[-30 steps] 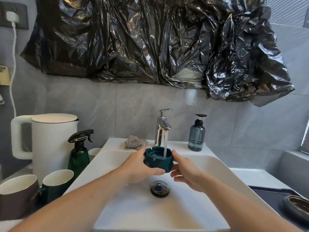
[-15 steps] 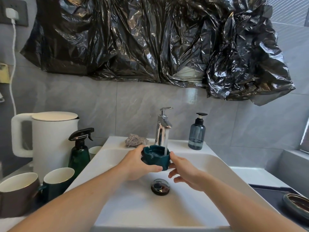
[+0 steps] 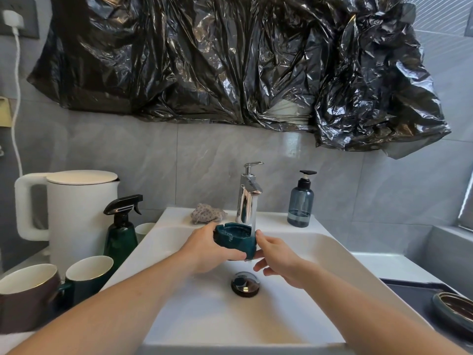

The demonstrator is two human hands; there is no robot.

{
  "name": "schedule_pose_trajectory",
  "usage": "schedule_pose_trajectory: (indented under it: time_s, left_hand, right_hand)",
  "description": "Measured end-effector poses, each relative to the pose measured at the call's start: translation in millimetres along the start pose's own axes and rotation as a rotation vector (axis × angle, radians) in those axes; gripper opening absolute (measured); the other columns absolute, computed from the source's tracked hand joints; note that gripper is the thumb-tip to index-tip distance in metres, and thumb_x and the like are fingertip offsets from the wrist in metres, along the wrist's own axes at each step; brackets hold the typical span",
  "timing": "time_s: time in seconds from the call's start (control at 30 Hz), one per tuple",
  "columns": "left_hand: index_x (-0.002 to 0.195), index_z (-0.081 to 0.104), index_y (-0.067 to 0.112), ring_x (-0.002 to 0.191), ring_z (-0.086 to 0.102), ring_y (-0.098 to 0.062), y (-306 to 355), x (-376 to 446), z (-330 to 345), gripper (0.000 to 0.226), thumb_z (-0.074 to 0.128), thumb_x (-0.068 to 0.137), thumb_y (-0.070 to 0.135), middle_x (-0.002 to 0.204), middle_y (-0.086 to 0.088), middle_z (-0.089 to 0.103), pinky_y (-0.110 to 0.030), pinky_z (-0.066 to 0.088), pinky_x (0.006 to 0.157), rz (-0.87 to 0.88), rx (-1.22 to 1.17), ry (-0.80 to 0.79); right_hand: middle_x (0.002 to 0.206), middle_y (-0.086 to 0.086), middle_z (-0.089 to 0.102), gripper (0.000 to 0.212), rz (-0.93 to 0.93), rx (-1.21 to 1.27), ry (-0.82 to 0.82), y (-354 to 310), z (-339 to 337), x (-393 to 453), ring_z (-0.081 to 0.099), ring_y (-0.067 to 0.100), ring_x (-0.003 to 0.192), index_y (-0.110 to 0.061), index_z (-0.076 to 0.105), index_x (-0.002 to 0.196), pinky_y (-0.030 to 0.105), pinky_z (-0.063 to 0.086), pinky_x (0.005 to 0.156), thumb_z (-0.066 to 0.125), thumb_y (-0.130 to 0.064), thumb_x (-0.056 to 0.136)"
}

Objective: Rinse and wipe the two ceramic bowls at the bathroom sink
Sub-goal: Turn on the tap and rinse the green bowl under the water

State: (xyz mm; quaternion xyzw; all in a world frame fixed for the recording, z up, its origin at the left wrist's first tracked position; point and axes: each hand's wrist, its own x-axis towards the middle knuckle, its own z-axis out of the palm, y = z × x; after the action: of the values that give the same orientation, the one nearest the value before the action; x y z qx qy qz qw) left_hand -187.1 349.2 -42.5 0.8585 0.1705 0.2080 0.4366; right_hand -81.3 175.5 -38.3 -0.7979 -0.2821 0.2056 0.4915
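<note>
A small dark teal ceramic bowl with a notched rim is held over the white sink, tilted, under the running chrome faucet. My left hand grips its left side, thumb across the front. My right hand touches its right side with thumb and fingertips, the other fingers loosely spread below. Water streams past the bowl's right rim. A second bowl, dark with a brown inside, lies on a dark tray at the lower right. A crumpled grey cloth sits on the sink's back ledge.
A white kettle, a green spray bottle and two mugs stand left of the sink. A blue soap dispenser stands right of the faucet. The drain plug sits in the basin. Black plastic sheeting covers the wall above.
The bowl has tilted and shifted left, so the stream now falls at its right rim instead of into its middle. Both hands stay on it.
</note>
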Motion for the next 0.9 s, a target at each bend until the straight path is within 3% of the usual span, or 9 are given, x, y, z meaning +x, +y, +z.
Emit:
schedule_pose_trajectory:
  time_s: [0.23, 0.4, 0.57, 0.73, 0.9]
  left_hand:
    - [0.124, 0.064, 0.029, 0.101, 0.072, -0.006, 2.5, -2.2, -3.3, 0.090, 0.098, 0.044, 0.052, 0.107, 0.015, 0.077, -0.036, 0.062, 0.090, -0.033, -0.088, -0.037]
    - [0.128, 0.061, 0.033, 0.105, 0.070, -0.006, 5.5, -6.3, -1.0, 0.092, 0.096, 0.046, 0.058, 0.111, 0.017, 0.075, -0.038, 0.062, 0.092, -0.025, -0.082, -0.070]
    - [0.124, 0.062, 0.033, 0.104, 0.070, -0.005, 9.0, -8.6, 4.4, 0.087, 0.096, 0.048, 0.059, 0.111, 0.016, 0.075, -0.036, 0.063, 0.091, -0.017, -0.076, -0.082]
    - [0.127, 0.063, 0.029, 0.099, 0.070, 0.005, 10.5, -10.2, 9.2, 0.071, 0.098, 0.066, 0.038, 0.110, 0.017, 0.075, -0.018, 0.057, 0.086, 0.038, -0.095, -0.118]
    - [0.126, 0.064, 0.020, 0.085, 0.074, -0.015, 16.7, -7.9, 9.8, 0.041, 0.082, 0.090, 0.029, 0.111, -0.001, 0.074, -0.025, 0.058, 0.071, -0.013, -0.236, -0.212]
  right_hand:
    - [0.112, 0.003, 0.071, 0.056, -0.059, -0.009, 0.000, -0.9, -3.3, -6.1, 0.064, 0.016, 0.079, -0.030, 0.059, 0.142, 0.026, 0.050, 0.068, 0.036, -0.062, 0.102]
    - [0.101, 0.005, 0.078, 0.057, -0.045, -0.014, 0.025, -1.3, -7.5, -10.3, 0.065, 0.016, 0.073, -0.026, 0.067, 0.129, 0.024, 0.049, 0.063, 0.034, -0.064, 0.102]
    - [0.095, 0.009, 0.077, 0.061, 0.022, 0.027, 0.037, -0.9, -7.9, -9.2, 0.066, 0.018, 0.077, -0.019, 0.070, 0.117, 0.026, 0.053, 0.068, 0.031, -0.065, 0.104]
    - [0.094, 0.011, 0.067, 0.052, 0.112, 0.113, 0.010, -1.4, -8.9, -9.1, 0.062, 0.020, 0.080, -0.013, 0.063, 0.124, 0.026, 0.053, 0.069, 0.034, -0.053, 0.107]
    - [0.088, 0.011, 0.065, 0.047, 0.165, 0.184, 0.032, -1.7, -10.9, -8.9, 0.056, 0.018, 0.073, -0.010, 0.060, 0.121, 0.022, 0.054, 0.059, 0.036, -0.048, 0.106]
